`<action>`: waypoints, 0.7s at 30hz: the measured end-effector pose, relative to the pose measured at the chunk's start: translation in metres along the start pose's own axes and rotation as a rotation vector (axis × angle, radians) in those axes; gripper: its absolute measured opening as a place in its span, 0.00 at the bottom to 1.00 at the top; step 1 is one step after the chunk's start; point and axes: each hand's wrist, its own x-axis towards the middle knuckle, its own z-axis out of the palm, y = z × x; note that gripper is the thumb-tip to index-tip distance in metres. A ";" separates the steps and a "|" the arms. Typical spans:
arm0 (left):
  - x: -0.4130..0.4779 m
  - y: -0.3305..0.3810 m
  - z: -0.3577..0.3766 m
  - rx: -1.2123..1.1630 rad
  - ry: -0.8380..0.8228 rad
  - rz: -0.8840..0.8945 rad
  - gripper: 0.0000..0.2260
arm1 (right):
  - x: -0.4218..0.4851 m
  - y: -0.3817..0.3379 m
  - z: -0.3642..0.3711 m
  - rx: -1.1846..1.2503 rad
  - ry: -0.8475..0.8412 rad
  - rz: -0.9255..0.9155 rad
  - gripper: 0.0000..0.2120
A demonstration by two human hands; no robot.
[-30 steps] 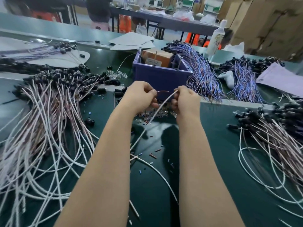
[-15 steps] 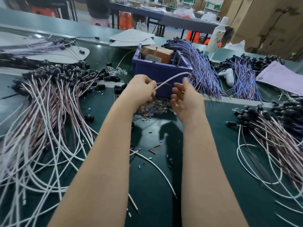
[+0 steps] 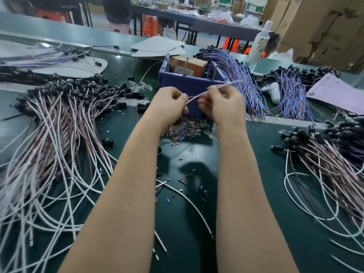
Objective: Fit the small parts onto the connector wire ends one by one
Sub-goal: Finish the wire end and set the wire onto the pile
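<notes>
"Dark green matting (image 3: 201,152) covers the whole bench, with cardboard cartons (image 3: 319,26) stacked at the back right."

"And the hands?"

"Both are raised over the middle of the bench, in front of a blue bin (image 3: 173,81). The left hand (image 3: 169,105) has its fingers curled and pinches a pale wire (image 3: 195,97) between thumb and forefinger. The right hand (image 3: 224,107) grips the same wire a little further along, fingers curled round it."

"Which way does the wire run?"

"Up and to the right from the left hand and through the right hand. Its free end sticks out past the right fingers, across the bin's front wall. The tip is blurred, so I cannot tell whether a part sits on it."

"Where are the parts themselves?"

"A heap of small parts (image 3: 185,129), clear and reddish, lies on the matting just below the hands, against the foot of the bin. Loose bits (image 3: 182,181) are scattered nearer the person."

"Other wires?"

"A big fan of white wires (image 3: 59,134) with black connectors lies on the left, and a second bundle (image 3: 323,160) like it on the right. Blue-purple wires (image 3: 242,79) are draped beside the bin. A brown box (image 3: 189,65) sits inside the bin, a white bottle (image 3: 259,44) stands behind, and a sheet of paper (image 3: 334,91) lies far right."
</notes>
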 end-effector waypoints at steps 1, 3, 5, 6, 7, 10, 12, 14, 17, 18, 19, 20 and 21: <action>-0.001 -0.001 -0.002 -0.020 -0.046 -0.013 0.10 | 0.004 0.001 -0.005 0.112 0.127 0.011 0.06; -0.003 -0.003 -0.006 -0.046 -0.111 -0.040 0.09 | 0.009 0.006 -0.014 0.369 0.290 0.081 0.07; -0.003 -0.004 -0.006 -0.031 -0.118 -0.055 0.09 | 0.011 0.012 -0.020 0.549 0.348 0.156 0.07; -0.003 -0.004 -0.005 -0.035 -0.100 -0.058 0.09 | 0.011 0.014 -0.019 0.579 0.333 0.194 0.06; -0.003 -0.003 -0.003 -0.054 -0.071 -0.055 0.09 | 0.011 0.016 -0.017 0.546 0.285 0.234 0.06; -0.001 -0.001 0.001 -0.094 0.014 -0.016 0.09 | 0.007 0.017 -0.005 0.165 -0.019 0.289 0.08; 0.000 -0.001 0.002 -0.080 0.037 0.012 0.07 | 0.004 0.016 0.003 0.040 -0.163 0.248 0.09; 0.001 -0.001 0.003 -0.059 0.053 0.027 0.06 | 0.003 0.013 0.006 0.045 -0.197 0.211 0.10; 0.000 -0.004 0.002 -0.057 0.062 0.027 0.06 | 0.004 0.013 0.003 0.046 -0.227 0.198 0.10; 0.000 -0.005 0.002 -0.055 0.052 0.029 0.06 | 0.004 0.014 0.003 0.013 -0.214 0.181 0.10; -0.001 -0.005 0.003 -0.050 0.037 0.034 0.06 | 0.006 0.016 0.003 -0.025 -0.190 0.161 0.10; -0.001 -0.005 0.003 -0.046 0.023 0.038 0.05 | 0.007 0.018 0.002 -0.060 -0.168 0.149 0.10; -0.002 -0.005 0.003 -0.051 0.009 0.038 0.05 | 0.008 0.020 0.002 -0.082 -0.157 0.153 0.10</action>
